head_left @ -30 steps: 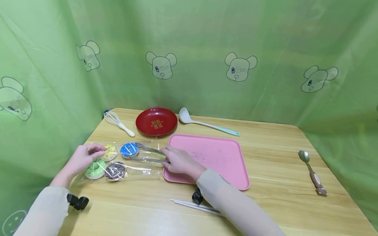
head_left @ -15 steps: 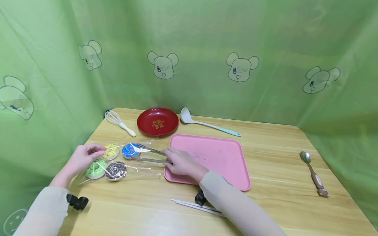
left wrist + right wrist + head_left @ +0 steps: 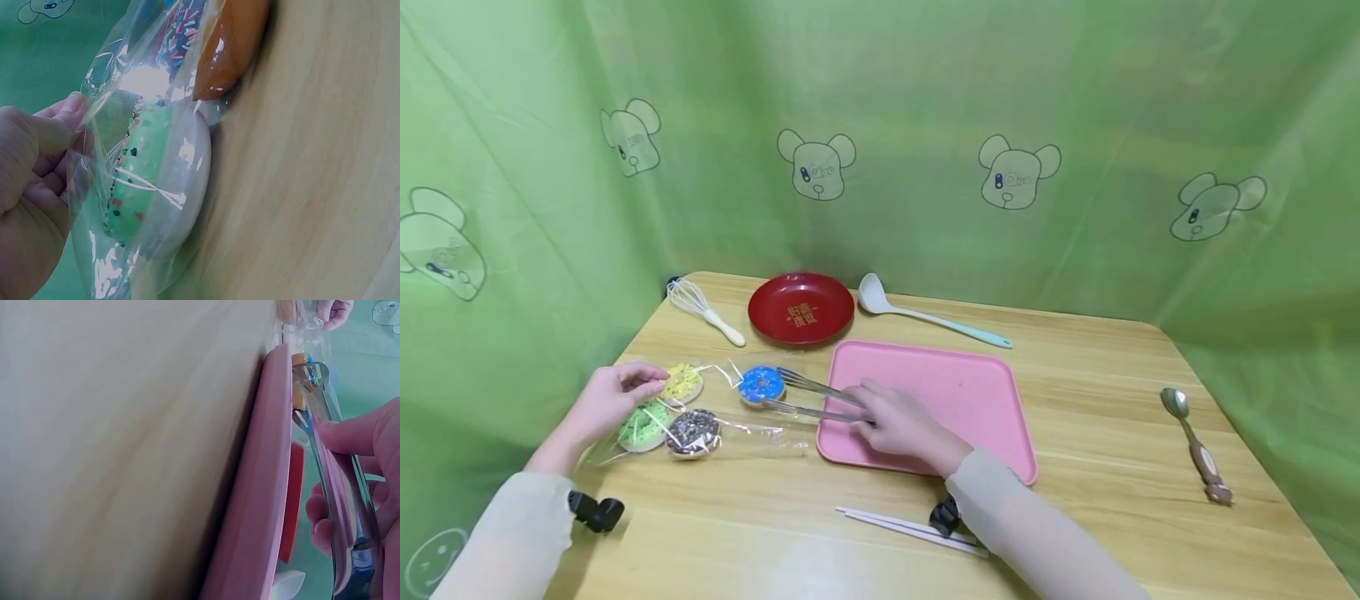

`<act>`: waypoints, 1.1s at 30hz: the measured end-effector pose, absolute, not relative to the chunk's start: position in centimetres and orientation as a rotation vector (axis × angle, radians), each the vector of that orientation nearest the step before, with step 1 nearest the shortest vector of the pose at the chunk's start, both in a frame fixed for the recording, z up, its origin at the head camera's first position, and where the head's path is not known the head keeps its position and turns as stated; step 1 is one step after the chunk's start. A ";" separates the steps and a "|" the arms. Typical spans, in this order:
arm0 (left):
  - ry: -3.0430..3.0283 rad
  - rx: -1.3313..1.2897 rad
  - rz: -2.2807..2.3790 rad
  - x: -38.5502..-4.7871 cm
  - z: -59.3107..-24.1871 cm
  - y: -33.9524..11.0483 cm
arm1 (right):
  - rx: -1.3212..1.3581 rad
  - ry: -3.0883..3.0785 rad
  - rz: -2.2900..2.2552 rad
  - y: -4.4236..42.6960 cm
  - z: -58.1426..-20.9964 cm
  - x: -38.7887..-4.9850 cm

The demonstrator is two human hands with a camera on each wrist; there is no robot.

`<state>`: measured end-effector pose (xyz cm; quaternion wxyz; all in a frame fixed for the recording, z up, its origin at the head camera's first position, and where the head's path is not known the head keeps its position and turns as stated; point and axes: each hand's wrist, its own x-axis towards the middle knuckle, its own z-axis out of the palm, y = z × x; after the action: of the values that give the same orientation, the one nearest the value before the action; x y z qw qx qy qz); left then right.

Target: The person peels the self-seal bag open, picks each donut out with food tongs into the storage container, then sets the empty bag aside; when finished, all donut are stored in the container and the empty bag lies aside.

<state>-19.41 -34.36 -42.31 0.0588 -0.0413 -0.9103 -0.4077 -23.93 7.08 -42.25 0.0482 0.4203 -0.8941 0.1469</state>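
My left hand (image 3: 613,404) pinches the edge of a clear plastic bag (image 3: 94,262) between thumb and fingers. Inside the bag lie a green donut (image 3: 644,427), a yellow donut (image 3: 682,383) and a dark chocolate-coloured donut (image 3: 693,433). Metal tongs (image 3: 820,400) are gripped in my right hand (image 3: 898,421), above the left part of the pink tray (image 3: 955,392). At their tips is a blue sprinkled donut (image 3: 762,385), near the bag's open end. Clear film around the blue donut makes its exact contact with the bag hard to tell.
Behind the donuts stand a white whisk (image 3: 703,312), a red plate (image 3: 801,308) and a ladle (image 3: 925,315). A pair of chopsticks (image 3: 902,527) lies at the front, under the right wrist. Far right is a spoon (image 3: 1195,446) with a brown handle.
My right hand has moved to the right with the tongs, and the blue donut has slid right, away from the yellow one. My left hand stays nearly still on the bag.
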 end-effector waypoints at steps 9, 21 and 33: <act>-2.770 -0.117 -1.202 -19.4 -42.5 -34.4 | 1.204 -2.764 0.485 10.6 -41.9 -22.8; -2.760 -0.130 -1.209 -19.2 -42.4 -34.3 | 1.079 -2.746 0.583 16.2 -41.8 -20.7; -2.731 -0.179 -1.169 -19.4 -42.6 -34.5 | 0.730 -2.797 0.591 24.4 -41.6 -18.9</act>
<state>-19.45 -34.49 -42.60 0.0826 -0.0600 -0.9145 -0.3915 -18.88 24.44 -41.57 0.0956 0.2463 -0.9436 0.1994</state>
